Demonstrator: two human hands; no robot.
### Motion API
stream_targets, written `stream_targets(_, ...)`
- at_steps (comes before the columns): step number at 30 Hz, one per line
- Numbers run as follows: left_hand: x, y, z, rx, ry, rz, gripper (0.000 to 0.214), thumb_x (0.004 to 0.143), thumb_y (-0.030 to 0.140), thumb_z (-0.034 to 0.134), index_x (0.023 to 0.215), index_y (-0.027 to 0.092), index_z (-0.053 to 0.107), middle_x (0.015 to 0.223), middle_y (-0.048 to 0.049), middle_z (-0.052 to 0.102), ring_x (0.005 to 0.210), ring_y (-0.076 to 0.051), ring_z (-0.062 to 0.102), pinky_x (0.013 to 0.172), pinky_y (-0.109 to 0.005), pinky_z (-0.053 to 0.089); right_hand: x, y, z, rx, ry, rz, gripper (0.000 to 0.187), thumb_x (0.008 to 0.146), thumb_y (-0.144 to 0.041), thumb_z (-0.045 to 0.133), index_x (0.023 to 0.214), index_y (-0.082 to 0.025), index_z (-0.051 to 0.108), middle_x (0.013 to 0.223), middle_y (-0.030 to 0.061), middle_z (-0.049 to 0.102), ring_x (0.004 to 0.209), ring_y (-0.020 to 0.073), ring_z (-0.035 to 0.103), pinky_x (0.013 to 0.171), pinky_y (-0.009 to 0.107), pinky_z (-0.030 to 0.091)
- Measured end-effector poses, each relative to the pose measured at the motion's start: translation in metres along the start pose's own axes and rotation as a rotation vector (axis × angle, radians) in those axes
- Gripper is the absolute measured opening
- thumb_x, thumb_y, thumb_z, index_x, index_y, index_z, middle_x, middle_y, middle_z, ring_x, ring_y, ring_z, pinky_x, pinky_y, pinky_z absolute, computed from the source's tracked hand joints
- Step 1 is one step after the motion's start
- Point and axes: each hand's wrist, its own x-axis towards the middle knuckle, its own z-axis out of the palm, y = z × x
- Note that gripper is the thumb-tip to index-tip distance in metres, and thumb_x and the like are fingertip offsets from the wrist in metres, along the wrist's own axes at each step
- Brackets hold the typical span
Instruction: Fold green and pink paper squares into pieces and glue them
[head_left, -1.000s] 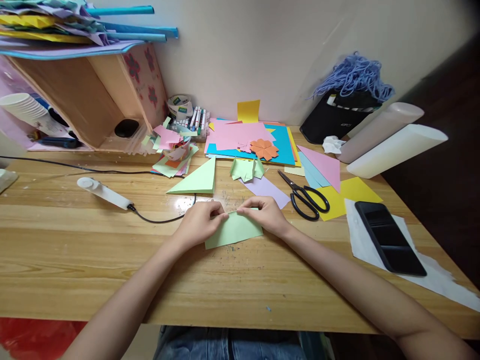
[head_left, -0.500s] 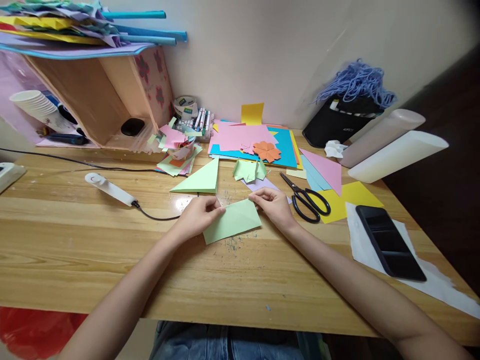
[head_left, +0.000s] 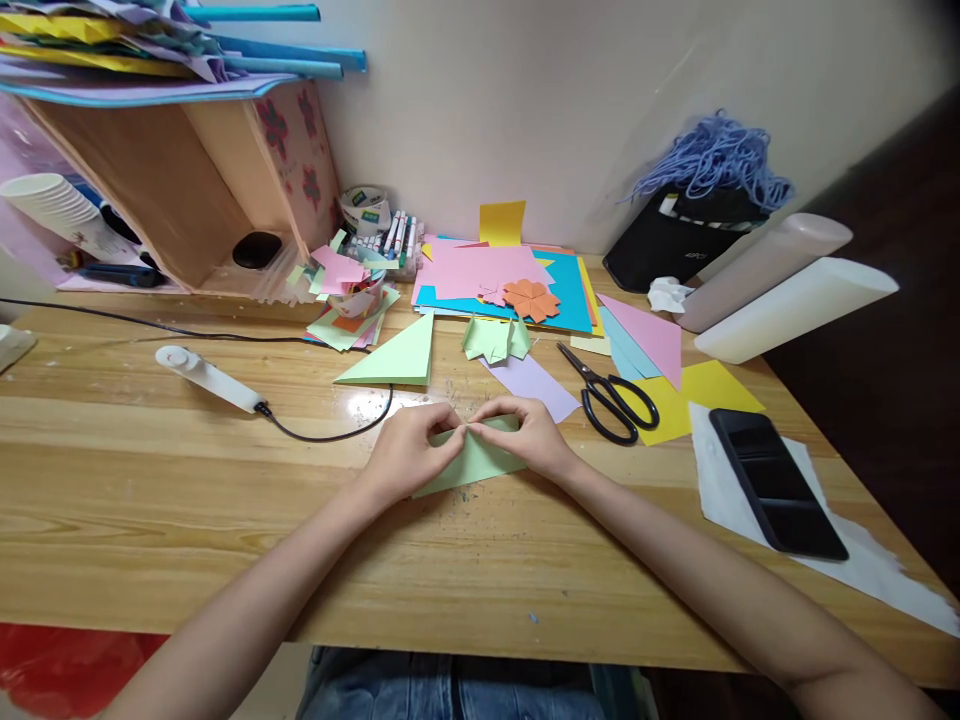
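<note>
A light green sheet of paper (head_left: 480, 462) lies on the wooden desk in front of me, partly covered by my hands. My left hand (head_left: 416, 450) pinches its far edge near the middle, thumb against fingers. Right beside it, my right hand (head_left: 525, 435) pinches the same edge, and the fingertips of both hands meet. Just beyond lie a green folded paper triangle (head_left: 397, 355), a small green folded paper piece (head_left: 495, 340) and a purple sheet (head_left: 534, 388). Black-handled scissors (head_left: 611, 395) rest to the right of my right hand.
A white handled device (head_left: 210, 378) with a black cable lies on the left. To the right are a phone (head_left: 776, 485) on white tissue, yellow paper (head_left: 724, 388) and white rolls (head_left: 799, 310). Coloured paper sheets (head_left: 577, 290) and an orange paper flower (head_left: 531, 299) sit by the wall.
My right hand has moved left from the green paper's right corner to its middle. My left hand has shifted slightly, and the fingertips of both now meet on the far edge.
</note>
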Motion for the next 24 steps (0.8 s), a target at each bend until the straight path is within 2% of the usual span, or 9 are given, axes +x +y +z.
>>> stream_targets(6,-0.001,0.006,0.002,0.099,0.047,0.013,0.019,0.079,0.028,0.048,0.069,0.017,0.059,0.068,0.0,0.063,0.061,-0.012,0.054,0.058,-0.022,0.037,-0.002,0.003,0.001,-0.021,0.083,-0.012,0.009,0.067,-0.025,0.063,0.068,-0.016,0.065,0.069,0.0032,0.066,0.066,0.0151,0.06,0.062,0.025,0.046)
stream_targets(9,0.0,0.006,-0.003,0.093,0.078,0.004,0.016,0.077,0.026,0.049,0.066,0.017,0.058,0.067,0.0004,0.063,0.062,-0.012,0.054,0.059,-0.022,0.038,0.005,0.01,-0.007,-0.007,0.188,0.03,0.009,0.066,-0.025,0.063,0.066,-0.015,0.062,0.068,0.0031,0.064,0.058,0.013,0.056,0.054,0.024,0.045)
stream_targets(13,0.001,0.005,-0.013,0.008,0.143,-0.051,0.017,0.077,0.026,0.05,0.064,0.017,0.057,0.067,0.0009,0.064,0.065,-0.013,0.057,0.061,-0.022,0.04,0.014,0.018,-0.018,0.068,0.328,0.05,0.015,0.07,-0.03,0.062,0.069,-0.015,0.061,0.069,0.0034,0.062,0.06,0.0123,0.055,0.058,0.025,0.047)
stream_targets(15,0.002,0.004,-0.016,-0.057,0.15,-0.073,0.018,0.077,0.027,0.05,0.065,0.017,0.058,0.068,0.0007,0.065,0.067,-0.013,0.058,0.062,-0.022,0.041,0.015,0.018,-0.018,0.122,0.287,0.033,0.02,0.073,-0.035,0.06,0.08,-0.016,0.062,0.074,0.0036,0.063,0.062,0.0122,0.056,0.059,0.025,0.048)
stream_targets(17,0.003,0.004,-0.017,-0.111,0.134,-0.076,0.019,0.078,0.028,0.05,0.066,0.016,0.059,0.069,0.0001,0.066,0.067,-0.014,0.059,0.063,-0.022,0.043,0.011,0.015,-0.014,0.15,0.165,0.013,0.024,0.072,-0.037,0.062,0.087,-0.017,0.063,0.078,0.0033,0.064,0.064,0.0126,0.057,0.057,0.024,0.047)
stream_targets(19,0.003,0.002,-0.016,-0.131,0.109,-0.066,0.018,0.078,0.028,0.05,0.07,0.017,0.062,0.073,-0.0004,0.067,0.07,-0.015,0.06,0.065,-0.023,0.044,0.005,0.011,-0.008,0.127,0.051,0.005,0.023,0.071,-0.037,0.064,0.083,-0.017,0.064,0.076,0.0029,0.064,0.063,0.0129,0.057,0.053,0.023,0.045)
stream_targets(21,0.003,0.001,-0.014,-0.12,0.093,-0.053,0.018,0.078,0.027,0.05,0.076,0.018,0.065,0.078,-0.0003,0.069,0.074,-0.016,0.061,0.068,-0.024,0.044,-0.002,0.006,-0.003,0.054,0.031,-0.022,0.02,0.073,-0.037,0.062,0.076,-0.017,0.065,0.071,0.003,0.065,0.06,0.0128,0.056,0.051,0.023,0.044)
stream_targets(24,0.003,-0.001,-0.013,-0.084,0.104,-0.025,0.018,0.078,0.027,0.051,0.08,0.02,0.067,0.082,0.0002,0.07,0.077,-0.016,0.062,0.071,-0.024,0.044,-0.008,0.0,-0.001,-0.082,0.09,-0.107,0.018,0.075,-0.034,0.061,0.073,-0.017,0.066,0.071,0.0042,0.066,0.061,0.014,0.058,0.052,0.023,0.044)
